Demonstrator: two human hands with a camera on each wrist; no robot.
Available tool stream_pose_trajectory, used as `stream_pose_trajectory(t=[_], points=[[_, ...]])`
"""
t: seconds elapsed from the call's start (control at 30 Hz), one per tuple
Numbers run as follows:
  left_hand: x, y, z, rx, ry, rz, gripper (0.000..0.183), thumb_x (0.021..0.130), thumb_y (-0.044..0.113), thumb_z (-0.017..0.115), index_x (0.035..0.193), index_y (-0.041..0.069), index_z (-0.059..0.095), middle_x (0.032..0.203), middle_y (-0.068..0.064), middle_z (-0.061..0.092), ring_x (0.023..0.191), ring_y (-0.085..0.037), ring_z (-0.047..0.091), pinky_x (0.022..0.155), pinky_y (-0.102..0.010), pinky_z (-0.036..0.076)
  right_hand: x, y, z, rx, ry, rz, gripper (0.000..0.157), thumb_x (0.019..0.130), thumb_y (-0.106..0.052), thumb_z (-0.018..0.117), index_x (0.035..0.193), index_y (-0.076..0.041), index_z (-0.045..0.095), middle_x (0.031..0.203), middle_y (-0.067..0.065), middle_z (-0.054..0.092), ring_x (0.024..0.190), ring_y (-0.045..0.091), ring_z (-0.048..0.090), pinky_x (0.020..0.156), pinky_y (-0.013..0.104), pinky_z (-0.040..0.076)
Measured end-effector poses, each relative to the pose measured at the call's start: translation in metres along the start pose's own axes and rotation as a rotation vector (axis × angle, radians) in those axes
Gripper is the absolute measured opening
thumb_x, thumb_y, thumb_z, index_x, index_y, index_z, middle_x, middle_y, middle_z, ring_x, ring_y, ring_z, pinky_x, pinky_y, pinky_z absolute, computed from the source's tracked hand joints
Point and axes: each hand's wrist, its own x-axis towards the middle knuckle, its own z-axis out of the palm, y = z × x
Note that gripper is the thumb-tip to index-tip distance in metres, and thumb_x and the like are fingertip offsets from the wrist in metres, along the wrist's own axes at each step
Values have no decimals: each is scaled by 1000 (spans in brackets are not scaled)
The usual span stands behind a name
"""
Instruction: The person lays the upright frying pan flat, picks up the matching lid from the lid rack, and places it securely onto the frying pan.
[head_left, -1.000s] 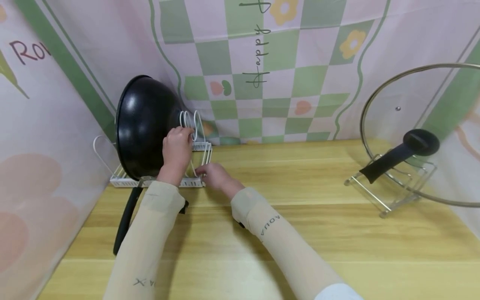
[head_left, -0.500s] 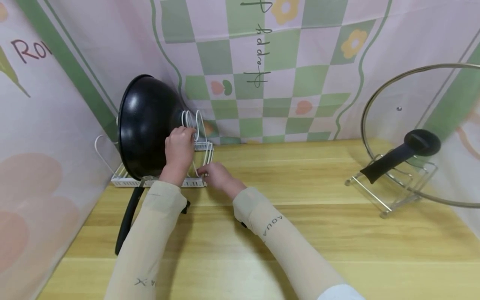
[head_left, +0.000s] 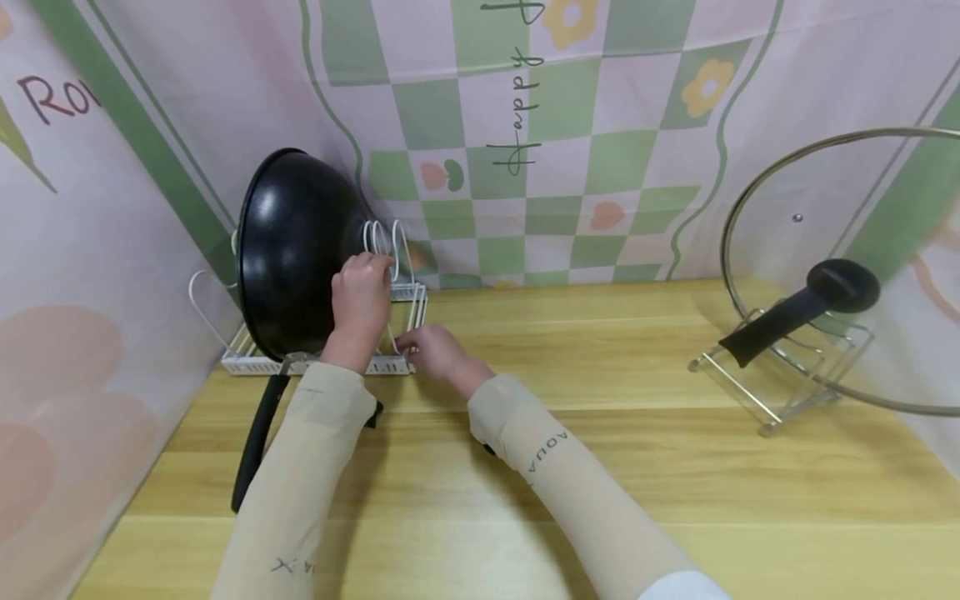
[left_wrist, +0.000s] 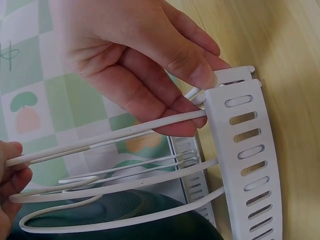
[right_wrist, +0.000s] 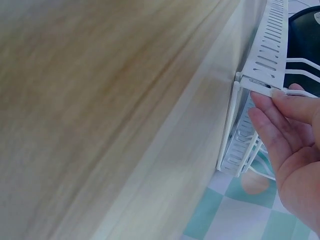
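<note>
A black pan stands on its side in a white dish rack at the back left, its black handle pointing toward me. To the right of the pan, my left hand grips the upper part of a white wire divider of the rack. Only its fingertips show in the left wrist view. My right hand pinches the divider's foot beside the end of the slotted rail. In the right wrist view, thumb and fingers of the right hand meet at that corner.
A glass lid with a metal rim and a black handle leans in a wire stand at the right. The wooden table lies in front. Patterned cloth covers the walls behind and beside the rack.
Both hands keep their places on the wire divider. In the head view, the hands and rack shift only slightly to the right.
</note>
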Motion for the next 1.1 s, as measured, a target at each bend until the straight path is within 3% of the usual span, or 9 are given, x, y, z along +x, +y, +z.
stream_pose_trajectory(t=[1.1], points=[[-3, 14, 8, 53, 77, 13, 21, 90, -8, 61, 101, 1, 77, 98, -17, 73, 89, -36, 66, 65, -52, 51, -7, 4, -7, -35, -12, 12, 24, 92, 4, 70, 116, -1, 75, 118, 11, 73, 113, 26, 68, 100, 32, 50]])
